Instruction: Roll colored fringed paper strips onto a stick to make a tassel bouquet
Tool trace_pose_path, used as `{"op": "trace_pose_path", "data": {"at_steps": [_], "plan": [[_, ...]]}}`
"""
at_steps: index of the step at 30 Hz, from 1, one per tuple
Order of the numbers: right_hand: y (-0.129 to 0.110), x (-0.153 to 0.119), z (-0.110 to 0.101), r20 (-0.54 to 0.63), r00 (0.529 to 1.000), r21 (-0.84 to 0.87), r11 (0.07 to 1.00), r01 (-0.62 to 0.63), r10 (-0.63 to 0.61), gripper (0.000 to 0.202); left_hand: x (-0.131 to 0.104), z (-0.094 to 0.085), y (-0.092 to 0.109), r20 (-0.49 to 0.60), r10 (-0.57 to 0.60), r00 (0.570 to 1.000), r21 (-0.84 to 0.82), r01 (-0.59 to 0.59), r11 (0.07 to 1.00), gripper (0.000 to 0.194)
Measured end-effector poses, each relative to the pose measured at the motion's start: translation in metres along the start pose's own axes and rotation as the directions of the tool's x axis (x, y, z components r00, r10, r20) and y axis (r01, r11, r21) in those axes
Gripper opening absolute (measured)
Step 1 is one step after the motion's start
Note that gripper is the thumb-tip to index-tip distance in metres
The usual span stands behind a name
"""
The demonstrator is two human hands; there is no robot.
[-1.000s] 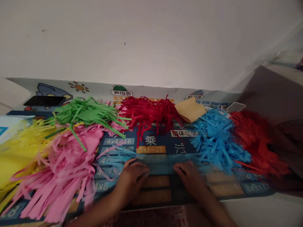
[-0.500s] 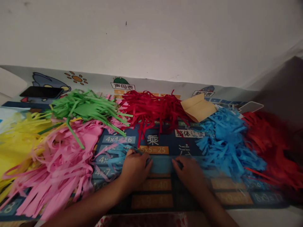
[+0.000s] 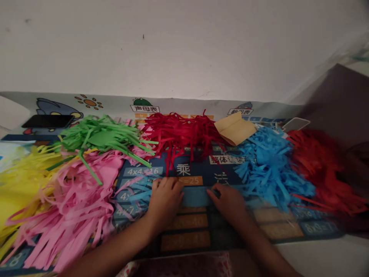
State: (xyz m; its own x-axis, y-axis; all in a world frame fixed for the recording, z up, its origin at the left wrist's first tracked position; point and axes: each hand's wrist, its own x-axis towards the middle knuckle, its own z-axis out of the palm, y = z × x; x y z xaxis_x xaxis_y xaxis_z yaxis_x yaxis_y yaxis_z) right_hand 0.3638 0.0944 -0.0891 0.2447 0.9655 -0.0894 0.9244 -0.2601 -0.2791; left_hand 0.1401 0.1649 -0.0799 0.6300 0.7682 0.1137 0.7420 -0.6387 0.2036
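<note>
A band of blue paper (image 3: 196,196) stretches between my two hands, low over the printed mat. My left hand (image 3: 165,200) is closed over its left part, fingers bent down onto it. Cut blue fringe (image 3: 141,194) sticks out to the left of that hand. My right hand (image 3: 229,202) is closed in a pinch at the right part of the band, thumb and forefinger together. Some blur covers the right hand and the band's right end. Pink paper fringe (image 3: 86,200) lies to the left of my left hand, and a blue fringe pile (image 3: 273,165) lies right of my right hand.
On the printed mat (image 3: 184,241) lie green fringe (image 3: 102,134), yellow fringe (image 3: 25,177), dark red fringe (image 3: 184,132) and red fringe (image 3: 319,165). A tan folded paper (image 3: 235,129) rests at the back. A black phone (image 3: 47,121) lies back left, before the wall (image 3: 173,50).
The view has shifted slightly, with the mat's back edge lower in the picture. My left fingers now lie further over the blue paper. Both hands stay at the band.
</note>
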Motion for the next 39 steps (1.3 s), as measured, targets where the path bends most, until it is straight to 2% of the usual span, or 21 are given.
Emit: {"op": "trace_pose_path", "data": {"at_steps": [2,3,4,5,6,8,9,11,13,15,17,19,22,24,27,31,35,39], "plan": [[0.006,-0.003,-0.015,-0.154,0.988,-0.059,0.998,-0.027,0.018,0.013,0.002,-0.003,-0.002,-0.041,0.234,0.971,0.073,-0.231,0.97,0.008],[0.008,-0.007,-0.022,-0.248,0.968,-0.087,0.996,0.01,-0.031,0.016,0.003,-0.004,-0.003,-0.005,0.352,0.936,0.099,-0.35,0.931,0.003],[0.008,-0.012,-0.028,-0.309,0.942,-0.11,0.988,0.105,-0.134,0.021,0.004,-0.007,-0.003,0.052,0.446,0.893,0.115,-0.449,0.886,0.003],[0.006,-0.018,-0.03,-0.321,0.905,-0.127,0.96,0.251,-0.279,0.025,0.005,-0.01,-0.003,0.111,0.504,0.857,0.127,-0.515,0.848,0.006],[0.004,-0.023,-0.03,-0.28,0.857,-0.132,0.901,0.413,-0.433,0.026,0.005,-0.012,-0.002,0.16,0.533,0.831,0.14,-0.553,0.821,0.008],[-0.001,-0.027,-0.02,-0.145,0.732,-0.115,0.746,0.656,-0.666,0.022,0.003,-0.017,0.002,0.204,0.537,0.819,0.174,-0.57,0.803,0.02],[-0.003,-0.027,-0.013,-0.101,0.686,-0.119,0.693,0.711,-0.721,0.019,0.002,-0.018,0.005,0.203,0.527,0.825,0.193,-0.562,0.804,0.027],[-0.002,-0.02,0.0,-0.099,0.655,-0.142,0.662,0.736,-0.749,0.014,-0.001,-0.017,0.011,0.181,0.497,0.849,0.22,-0.527,0.821,0.034],[0.0,-0.011,0.006,-0.148,0.67,-0.1,0.685,0.721,-0.727,0.012,-0.002,-0.013,0.014,0.129,0.459,0.879,0.222,-0.477,0.85,0.026],[-0.001,-0.007,0.003,-0.158,0.738,-0.021,0.749,0.662,-0.656,0.011,-0.003,-0.007,0.013,0.068,0.408,0.911,0.199,-0.413,0.889,0.016],[-0.004,-0.007,-0.001,-0.124,0.789,0.028,0.793,0.609,-0.602,0.022,-0.004,-0.003,0.008,-0.002,0.347,0.938,0.146,-0.343,0.928,0.009],[-0.005,-0.007,-0.003,-0.083,0.792,0.025,0.793,0.608,-0.605,0.034,-0.006,-0.002,0.001,-0.068,0.314,0.947,0.059,-0.31,0.949,0.005],[0.005,-0.002,0.0,-0.122,0.793,0.052,0.794,0.605,-0.597,0.014,-0.01,-0.004,-0.015,-0.131,0.282,0.95,-0.084,-0.295,0.952,0.012],[0.017,0.005,0.003,-0.149,0.818,0.148,0.806,0.574,-0.555,0.007,-0.011,-0.008,-0.023,-0.112,0.24,0.964,-0.174,-0.257,0.951,0.013],[0.026,0.014,0.003,-0.129,0.863,0.26,0.824,0.504,-0.488,0.009,-0.008,-0.012,-0.028,-0.038,0.18,0.983,-0.24,-0.184,0.953,0.013],[0.017,0.021,0.003,-0.125,0.919,0.247,0.885,0.394,-0.374,0.022,0.002,-0.012,-0.023,0.004,0.131,0.991,-0.233,-0.127,0.964,0.026],[0.011,0.022,0.005,-0.127,0.927,0.215,0.903,0.372,-0.352,0.021,0.01,-0.009,-0.021,0.009,0.095,0.995,-0.223,-0.091,0.971,0.027],[0.01,0.021,0.004,-0.124,0.931,0.226,0.904,0.362,-0.342,0.023,0.016,-0.005,-0.024,0.028,0.109,0.994,-0.223,-0.1,0.97,0.023]]}}
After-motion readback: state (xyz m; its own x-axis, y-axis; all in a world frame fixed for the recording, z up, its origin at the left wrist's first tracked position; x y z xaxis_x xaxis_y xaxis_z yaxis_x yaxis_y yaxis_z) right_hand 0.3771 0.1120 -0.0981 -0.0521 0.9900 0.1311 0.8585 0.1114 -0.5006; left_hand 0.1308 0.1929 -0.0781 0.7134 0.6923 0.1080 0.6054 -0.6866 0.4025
